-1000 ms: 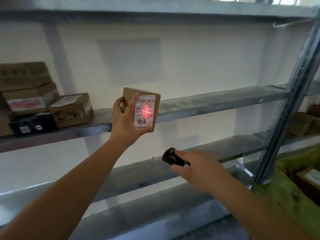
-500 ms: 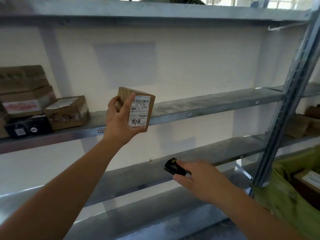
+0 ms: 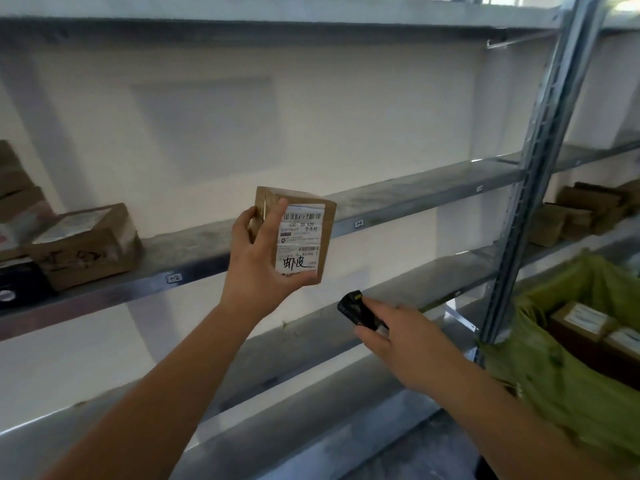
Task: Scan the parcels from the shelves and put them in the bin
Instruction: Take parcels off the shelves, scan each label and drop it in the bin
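left hand (image 3: pixel 258 268) holds parcel (image 3: pixel 300 233) up.

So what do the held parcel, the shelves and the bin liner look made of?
Held parcel: brown corrugated cardboard by the look, matte, glossy tape, white paper label. Shelves: grey metal, likely galvanised steel, dull sheen, perforated upright. Bin liner: green woven or plastic sacking, creased; cannot tell which.

A white wall (image 3: pixel 346 109) is seen behind the racking, with a faint paler rectangle (image 3: pixel 204 129) on it. A perforated metal upright (image 3: pixel 540 168) is seen tilted at the right. A small tag (image 3: pixel 174 278) is fixed on a shelf's front edge.
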`<state>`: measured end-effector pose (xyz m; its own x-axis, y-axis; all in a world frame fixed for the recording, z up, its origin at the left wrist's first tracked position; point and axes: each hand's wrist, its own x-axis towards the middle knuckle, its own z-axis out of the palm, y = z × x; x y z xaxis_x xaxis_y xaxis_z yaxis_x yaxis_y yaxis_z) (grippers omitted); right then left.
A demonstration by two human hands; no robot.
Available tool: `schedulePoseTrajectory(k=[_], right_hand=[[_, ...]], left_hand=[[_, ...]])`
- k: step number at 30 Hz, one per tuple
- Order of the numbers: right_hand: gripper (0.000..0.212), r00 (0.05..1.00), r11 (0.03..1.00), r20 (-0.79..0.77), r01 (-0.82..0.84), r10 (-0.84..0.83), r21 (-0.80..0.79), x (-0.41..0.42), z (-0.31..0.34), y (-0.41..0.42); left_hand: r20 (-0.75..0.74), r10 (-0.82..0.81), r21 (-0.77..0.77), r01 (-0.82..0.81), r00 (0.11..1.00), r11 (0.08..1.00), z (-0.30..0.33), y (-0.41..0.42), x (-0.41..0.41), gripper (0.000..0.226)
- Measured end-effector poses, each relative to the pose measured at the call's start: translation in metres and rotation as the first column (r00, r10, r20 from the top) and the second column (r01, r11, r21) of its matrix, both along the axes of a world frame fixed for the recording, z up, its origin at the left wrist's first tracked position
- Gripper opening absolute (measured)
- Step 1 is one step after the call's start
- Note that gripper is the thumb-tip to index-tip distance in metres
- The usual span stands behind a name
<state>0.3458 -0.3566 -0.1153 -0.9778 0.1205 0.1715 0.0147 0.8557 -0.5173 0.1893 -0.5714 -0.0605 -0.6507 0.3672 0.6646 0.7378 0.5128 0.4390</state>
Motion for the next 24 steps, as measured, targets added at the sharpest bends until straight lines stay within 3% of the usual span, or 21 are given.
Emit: schedulePoseTrajectory(k=[8,13,15,17,19,24], right_hand=[[0.045,0.97,0.966,0.046,0.243,-0.24,-0.084,0.01,-0.026,0.004],[0.036,0.911,0.913,0.082,0.407,-0.404,-0.018,0.034,-0.039,0.006],[0.042,0.875,0.881,0.137,0.472,-0.465,-0.023,0.05,-0.041,0.003],[0.054,0.833,0.846,0.178,0.533,-0.524,-0.003,0.067,-0.045,0.001],[0.052,0.787,0.798,0.175,0.603,-0.591,-0.018,0.083,-0.05,-0.001],[0.063,0.606,0.612,0.266,0.788,-0.75,-0.071,0.124,-0.066,-0.01]], left_hand=[[0.069,-0.22,0.118,0.211,0.973,0.97,-0.038,0.024,0.027,0.135],[0.168,-0.36,0.132,0.341,0.918,0.931,-0.062,0.04,0.037,0.136],[0.218,-0.399,0.14,0.376,0.891,0.916,-0.074,0.045,0.037,0.136],[0.274,-0.447,0.152,0.421,0.852,0.894,-0.089,0.052,0.039,0.135],[0.324,-0.509,0.171,0.48,0.797,0.861,-0.104,0.061,0.045,0.136],[0.459,-0.629,0.21,0.611,0.627,0.763,-0.14,0.091,0.064,0.139]])
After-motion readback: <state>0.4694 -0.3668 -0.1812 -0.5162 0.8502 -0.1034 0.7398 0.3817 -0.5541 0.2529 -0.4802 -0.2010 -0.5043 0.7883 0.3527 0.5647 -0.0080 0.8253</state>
